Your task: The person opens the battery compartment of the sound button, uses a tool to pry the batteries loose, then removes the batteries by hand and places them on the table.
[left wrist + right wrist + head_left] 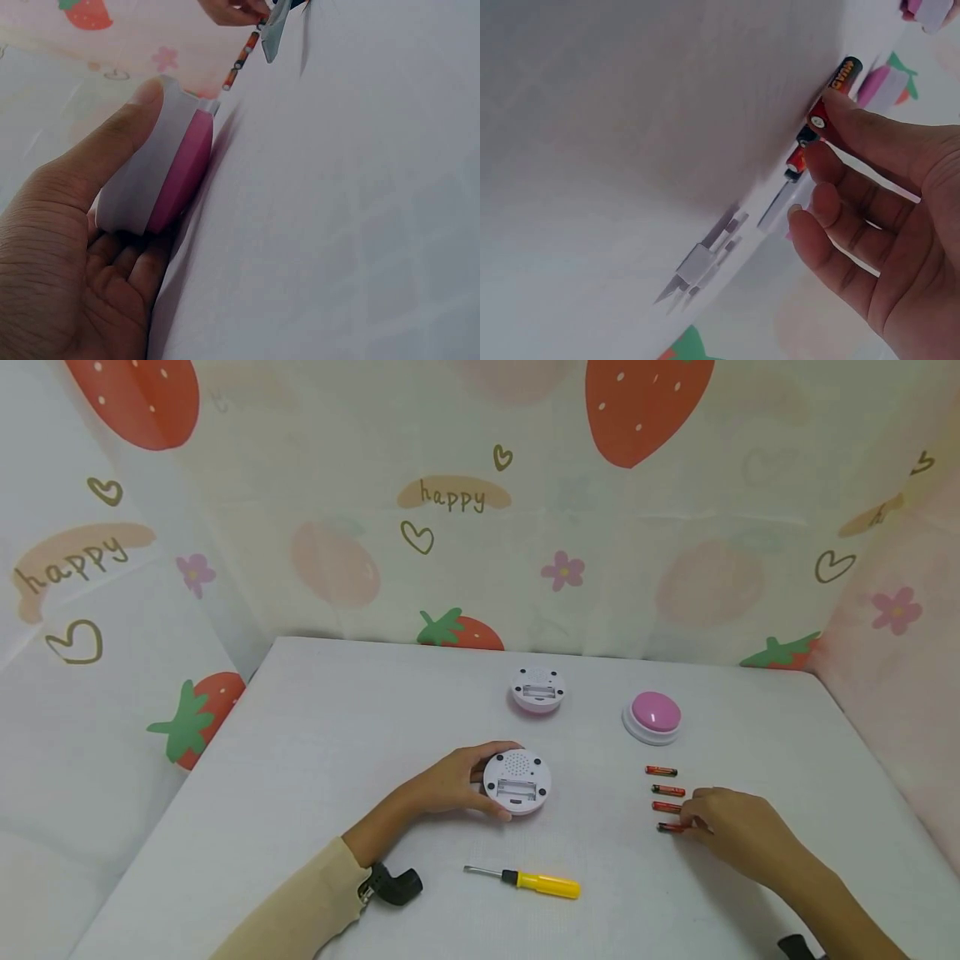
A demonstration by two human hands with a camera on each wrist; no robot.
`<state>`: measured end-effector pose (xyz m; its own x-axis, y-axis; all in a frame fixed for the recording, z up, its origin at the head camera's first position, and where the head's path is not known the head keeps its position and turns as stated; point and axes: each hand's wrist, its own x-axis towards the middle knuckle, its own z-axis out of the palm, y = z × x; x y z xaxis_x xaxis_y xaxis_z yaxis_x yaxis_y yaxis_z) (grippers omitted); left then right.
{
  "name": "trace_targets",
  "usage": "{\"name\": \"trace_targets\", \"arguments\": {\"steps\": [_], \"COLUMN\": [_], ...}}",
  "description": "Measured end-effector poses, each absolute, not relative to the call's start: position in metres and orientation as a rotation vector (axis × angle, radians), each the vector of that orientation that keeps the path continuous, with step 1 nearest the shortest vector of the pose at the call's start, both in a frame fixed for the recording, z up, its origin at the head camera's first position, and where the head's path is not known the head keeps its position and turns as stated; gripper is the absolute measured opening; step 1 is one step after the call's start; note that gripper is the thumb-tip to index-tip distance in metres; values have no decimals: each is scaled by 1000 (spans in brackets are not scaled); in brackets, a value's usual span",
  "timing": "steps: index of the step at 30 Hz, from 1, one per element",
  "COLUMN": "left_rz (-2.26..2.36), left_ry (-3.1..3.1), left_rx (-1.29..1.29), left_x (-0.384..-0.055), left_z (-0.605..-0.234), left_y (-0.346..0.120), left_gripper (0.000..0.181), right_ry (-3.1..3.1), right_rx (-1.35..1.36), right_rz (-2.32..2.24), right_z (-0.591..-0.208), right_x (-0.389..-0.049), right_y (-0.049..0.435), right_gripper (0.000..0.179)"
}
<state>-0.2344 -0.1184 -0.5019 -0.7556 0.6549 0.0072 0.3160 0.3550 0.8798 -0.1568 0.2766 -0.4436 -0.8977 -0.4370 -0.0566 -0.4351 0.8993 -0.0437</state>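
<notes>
My left hand [442, 785] grips a round white push-button device [517, 768] by its left side, thumb at the front edge and fingers around the back. It lies upside down, its pink dome below [184, 172] and an uncovered battery slot facing up. On the right, several red-and-black batteries [662, 771] lie in a column. My right hand [738, 831] is at the nearest end of the column, pinching the closest battery [845, 75] between thumb and forefinger; its other fingers are loosely bent.
Behind the held device sits a second upside-down one [538, 692] with its slot showing. An upright white device with a pink dome [656, 712] stands at the back right. A yellow-handled screwdriver [547, 885] lies in front on the white table [337, 718].
</notes>
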Motion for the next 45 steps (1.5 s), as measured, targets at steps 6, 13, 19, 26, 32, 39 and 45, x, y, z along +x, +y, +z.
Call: {"name": "trace_targets", "arguments": {"steps": [6,13,19,26,32,39,45], "left_rz": [1361,1362,1376,1377,1386,1390,1393], "left_ry": [2280,2282,2270,2275,2265,2261,2256], "left_rx": [851,850,854,865,855,852,857], "left_x": [-234,-235,-234,-234,-233,-232,-233], "left_z": [-501,-502,-501,-501,-500,-501,-502], "left_y": [-119,-119,-119,-119,-120,-120,-119], "left_gripper": [91,92,91,91,91,91,91], "right_ry": [2995,3004,3012,3079,3080,3094,3071], "right_rx": [-696,-723,-701,-750,-784,-827,-828], "right_rz": [-56,-49,-51,-47,-79,-78,-93], "right_z": [-443,-443,-440,-431,-423,-418,-417], "right_x": [-157,-157,-155,-152,-151,-151,-156], "right_y": [277,277,272,257,234,206,186], "right_gripper": [13,14,12,14,17,25,32]}}
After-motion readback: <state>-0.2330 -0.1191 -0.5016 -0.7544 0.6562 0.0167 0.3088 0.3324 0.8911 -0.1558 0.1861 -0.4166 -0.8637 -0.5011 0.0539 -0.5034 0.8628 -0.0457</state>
